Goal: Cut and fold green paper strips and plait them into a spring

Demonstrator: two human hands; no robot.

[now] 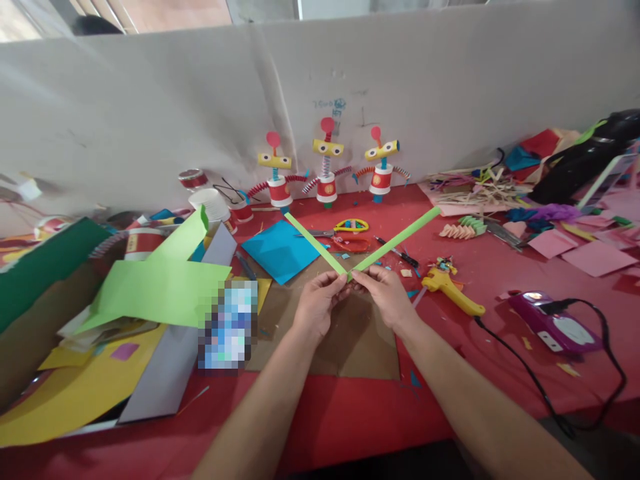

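Two light green paper strips meet at a low point and spread upward in a V. My left hand (325,297) pinches the lower end of the left paper strip (316,245). Close beside it, my right hand (377,288) pinches the lower end of the right paper strip (397,239). Fingers hide part of the join, so I cannot tell whether the strips are glued there. Both hands are above a brown cardboard sheet (330,340). Beyond them lie scissors (353,233), a blue paper sheet (280,250) and a dark pen (397,252).
Three paper-cup robot figures (327,187) stand at the back wall. A yellow glue gun (457,293) lies at right, its cord reaching a purple power box (560,327). Green paper (155,287) covers a cluttered box at left. A black bottle (583,163) leans at far right.
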